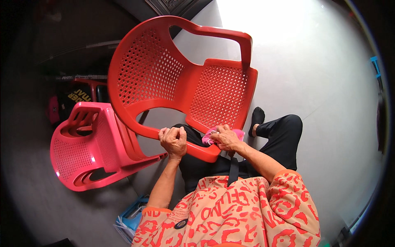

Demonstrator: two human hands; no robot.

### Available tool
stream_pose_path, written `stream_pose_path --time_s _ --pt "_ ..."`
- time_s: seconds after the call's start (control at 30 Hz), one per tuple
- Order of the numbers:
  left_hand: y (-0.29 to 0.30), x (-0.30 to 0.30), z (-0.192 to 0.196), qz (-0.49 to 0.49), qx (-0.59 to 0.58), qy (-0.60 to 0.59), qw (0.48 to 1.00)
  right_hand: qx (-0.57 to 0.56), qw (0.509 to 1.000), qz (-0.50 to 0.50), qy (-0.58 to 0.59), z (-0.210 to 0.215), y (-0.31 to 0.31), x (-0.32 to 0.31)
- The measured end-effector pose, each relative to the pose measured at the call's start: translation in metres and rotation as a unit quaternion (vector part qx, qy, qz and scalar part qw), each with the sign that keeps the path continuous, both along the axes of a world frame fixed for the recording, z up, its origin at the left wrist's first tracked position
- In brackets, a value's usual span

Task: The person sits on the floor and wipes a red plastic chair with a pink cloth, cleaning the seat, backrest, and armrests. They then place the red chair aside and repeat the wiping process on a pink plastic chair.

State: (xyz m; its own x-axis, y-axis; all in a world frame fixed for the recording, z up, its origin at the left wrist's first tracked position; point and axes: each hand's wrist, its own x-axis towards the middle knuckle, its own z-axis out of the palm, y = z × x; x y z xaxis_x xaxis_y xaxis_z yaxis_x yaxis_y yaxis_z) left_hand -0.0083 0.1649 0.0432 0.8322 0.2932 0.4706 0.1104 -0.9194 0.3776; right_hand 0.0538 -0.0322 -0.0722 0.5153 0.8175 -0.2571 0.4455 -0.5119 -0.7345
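A red plastic armchair point(181, 92) with a perforated seat and back stands tilted in front of me, its nearer armrest across my lap. My left hand point(173, 142) is closed around that armrest. In my right hand point(225, 138) is a pink cloth point(210, 135), bunched under the fingers and pressed against the chair where the armrest meets the seat's edge. Part of the cloth is hidden beneath the hand.
Left of me stand stacked pink and red plastic chairs point(103, 144). Behind them lies a dark bag point(74, 99) with yellow lettering. A blue container point(133, 216) sits on the floor at lower left. My bent leg point(284, 138) extends right over the grey floor point(325, 82).
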Motion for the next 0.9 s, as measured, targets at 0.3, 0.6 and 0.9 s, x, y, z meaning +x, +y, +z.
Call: stream_pose_path --time_s 0.3,0.6,0.9 --pt "-0.001 -0.001 -0.003 0.004 0.001 -0.010 1.000 0.238 0.917 -0.126 0.296 0.070 -0.019 -0.015" --pt "0.001 -0.004 -0.004 0.005 0.008 0.012 1.000 0.233 0.943 -0.115 0.205 0.030 -0.028 -0.029" --pt "-0.009 -0.010 0.014 0.005 -0.017 0.038 0.999 0.024 0.951 -0.088 -0.296 -0.022 -0.047 0.036"
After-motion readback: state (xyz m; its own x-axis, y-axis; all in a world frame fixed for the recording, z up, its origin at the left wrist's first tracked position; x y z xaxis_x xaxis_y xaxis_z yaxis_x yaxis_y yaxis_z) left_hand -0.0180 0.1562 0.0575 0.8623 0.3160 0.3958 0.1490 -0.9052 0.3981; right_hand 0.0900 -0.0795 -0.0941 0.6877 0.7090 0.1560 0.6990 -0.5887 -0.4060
